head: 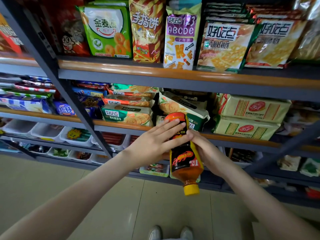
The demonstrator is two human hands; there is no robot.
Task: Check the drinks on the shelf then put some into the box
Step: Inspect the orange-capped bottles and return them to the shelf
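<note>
An orange drink bottle (186,160) with a black flame label and a yellow cap hangs upside down in front of the shelves, cap toward the floor. My left hand (155,141) lies against its upper part with straight fingers reaching across the red bottom. My right hand (202,148) is behind the bottle on the right, thumb curled round its middle; its fingers are mostly hidden. No box is in view.
Grey metal shelves (155,78) with orange edges hold biscuit and snack packs. Lower shelves carry white trays (46,130) of small snacks. Beige floor tiles (69,196) and my shoes (171,232) lie below.
</note>
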